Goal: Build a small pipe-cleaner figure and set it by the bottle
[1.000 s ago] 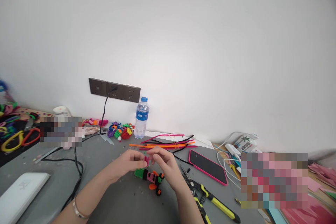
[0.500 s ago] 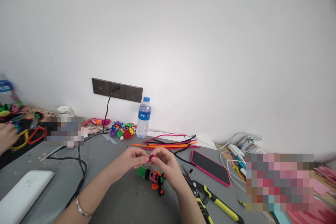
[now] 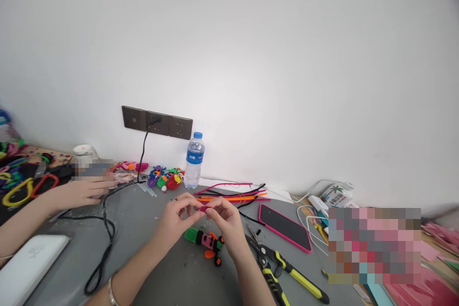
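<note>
Between the fingertips of both hands is a small dark pink piece [image 3: 203, 208]. My left hand [image 3: 179, 217] pinches it from the left, and my right hand [image 3: 225, 222] pinches it from the right. Just below them on the grey table lies a figure [image 3: 206, 243] of green, pink, black and orange fuzzy stems. Behind the hands is a bundle of orange, dark pink and black stems [image 3: 233, 198]. Pliers with yellow and black handles [image 3: 283, 267] lie to the right of my right hand.
A pink-edged phone [image 3: 285, 228], a water bottle [image 3: 195, 160], small colourful figures [image 3: 165, 178] and a black cable [image 3: 107, 229] are around. Another person's hand [image 3: 81, 193] reaches in at left, above a white box [image 3: 32, 270]. Yellow-handled scissors [image 3: 17, 193] lie far left.
The other person's hand has reached farther right over the table. My hands still hold the pink piece, with the fingers slightly shifted. The view has moved a little.
</note>
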`<action>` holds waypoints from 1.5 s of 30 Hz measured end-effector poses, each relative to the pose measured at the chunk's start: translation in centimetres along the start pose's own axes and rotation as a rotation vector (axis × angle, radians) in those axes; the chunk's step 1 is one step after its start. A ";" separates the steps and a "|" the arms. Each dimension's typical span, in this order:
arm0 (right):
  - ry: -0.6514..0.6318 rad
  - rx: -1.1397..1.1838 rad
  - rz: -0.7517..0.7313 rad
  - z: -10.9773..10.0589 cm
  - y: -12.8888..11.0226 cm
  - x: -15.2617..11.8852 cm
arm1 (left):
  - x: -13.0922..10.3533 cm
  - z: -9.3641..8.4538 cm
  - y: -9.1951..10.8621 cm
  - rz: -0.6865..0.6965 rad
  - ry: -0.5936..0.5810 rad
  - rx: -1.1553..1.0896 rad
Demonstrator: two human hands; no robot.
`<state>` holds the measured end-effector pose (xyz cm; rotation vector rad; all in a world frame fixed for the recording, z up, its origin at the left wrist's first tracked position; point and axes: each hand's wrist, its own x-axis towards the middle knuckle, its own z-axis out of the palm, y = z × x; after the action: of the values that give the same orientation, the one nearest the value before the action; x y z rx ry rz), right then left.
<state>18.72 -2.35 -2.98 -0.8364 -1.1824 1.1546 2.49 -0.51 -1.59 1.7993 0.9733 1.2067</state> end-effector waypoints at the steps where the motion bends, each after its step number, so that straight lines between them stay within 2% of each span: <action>1: 0.000 0.004 0.000 0.0 0.0 0.0 | 0.0 0.0 0.0 0.007 0.007 -0.001; 14: -0.030 0.002 0.013 0.1 -0.8 -0.1 | -0.2 0.2 -0.3 0.135 0.001 0.012; 21: -0.034 0.003 0.027 0.3 -0.9 -0.1 | -0.4 0.2 0.4 0.153 0.012 0.037; 29: -0.006 -0.076 0.007 0.1 -0.6 0.0 | -0.1 0.1 0.3 0.012 0.033 -0.065; 37: -0.033 -0.167 -0.015 0.1 -0.5 -0.3 | 0.3 -0.5 0.5 -0.191 -0.093 -0.214; 41: -0.004 -0.248 0.005 0.1 -0.3 -0.1 | 0.5 -0.6 0.4 -0.237 -0.123 -0.157; 45: 0.022 -0.393 0.012 0.3 -0.2 0.0 | 0.6 -0.9 -0.1 -0.161 -0.123 0.017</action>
<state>18.47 -2.44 -2.70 -1.1500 -1.4111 0.9306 1.84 0.21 -1.17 1.7504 1.0382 0.9797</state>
